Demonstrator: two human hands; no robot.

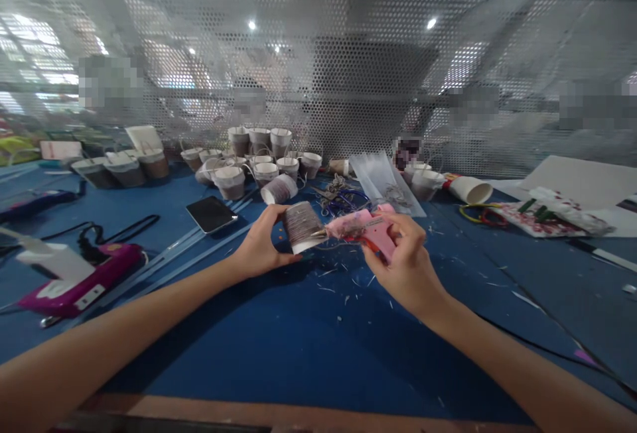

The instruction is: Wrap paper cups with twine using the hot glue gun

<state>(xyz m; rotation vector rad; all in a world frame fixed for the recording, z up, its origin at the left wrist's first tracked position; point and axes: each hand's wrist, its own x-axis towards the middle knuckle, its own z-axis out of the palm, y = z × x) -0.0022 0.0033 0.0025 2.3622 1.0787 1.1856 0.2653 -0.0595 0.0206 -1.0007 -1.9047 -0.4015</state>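
Observation:
My left hand (262, 242) grips a paper cup (300, 226) wound with grey-brown string, tilted on its side above the table. A pink hot glue gun (354, 223) sits in my right hand (405, 254), fingers wrapped round its handle. The nozzle points left, at or very close to the string near the cup's white rim; contact is hard to make out. A loose strand of string trails from the cup below the nozzle. Just beyond the hands lies a tangle of grey string (338, 189) with blue-handled scissors (348, 202).
Several wrapped cups with handles (229, 182) stand at the back. A phone (212, 214) and a purple power strip (84, 280) lie left. Plastic sheets (385, 184), a lying paper cup (470, 189) and red-white sprigs (552, 214) are right. A perforated metal screen (373, 75) rises behind.

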